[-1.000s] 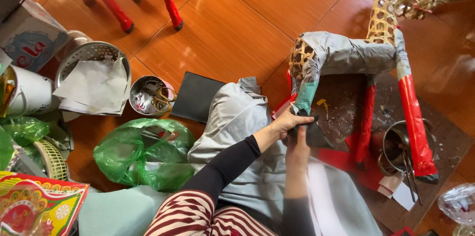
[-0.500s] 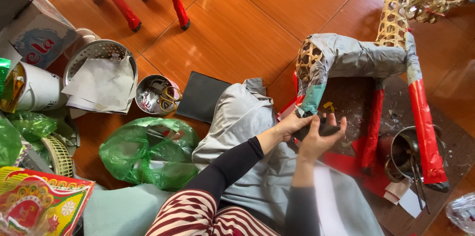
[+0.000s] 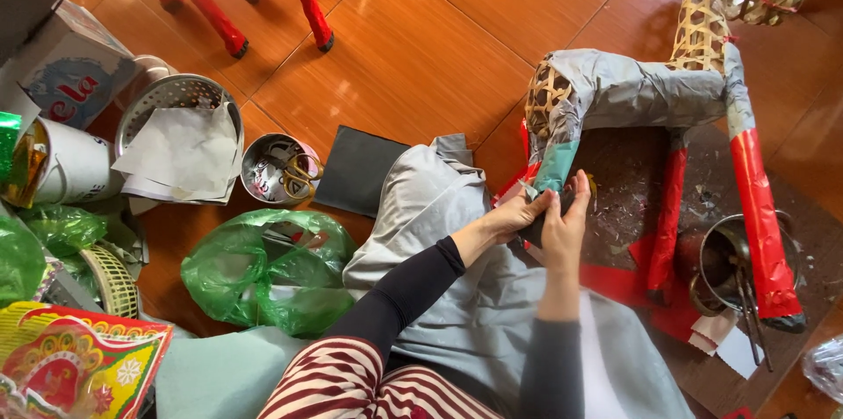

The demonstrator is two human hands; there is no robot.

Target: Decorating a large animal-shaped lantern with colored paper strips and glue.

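Both hands meet at the hind leg of a woven bamboo animal frame (image 3: 632, 90) lying on the wooden floor (image 3: 421, 59). The frame's body is wrapped in grey paper, its neck and head at 1 o'clock are bare lattice, and two legs are covered in red paper. The left hand (image 3: 514, 217) has its fingers pressed together on the teal-papered leg (image 3: 555, 169), and the right hand (image 3: 566, 226) is cupped against the same leg from the other side, fingers closed around a dark piece whose nature cannot be told. A grey cloth (image 3: 439, 234) lies over the person's lap, under both forearms. At 3 o'clock a round metal pot (image 3: 729, 265) sits on a dark, stained mat (image 3: 632, 191); tool handles lean out of it, contents otherwise unclear. At 9 o'clock a small tin (image 3: 279, 169) holds gold-handled scissors. Beside it a perforated metal basin (image 3: 171, 107) holds loose white paper sheets. A white bucket (image 3: 75, 164) stands at the far left. A green plastic bag (image 3: 263, 270) lies at 8 o'clock, contents not visible.
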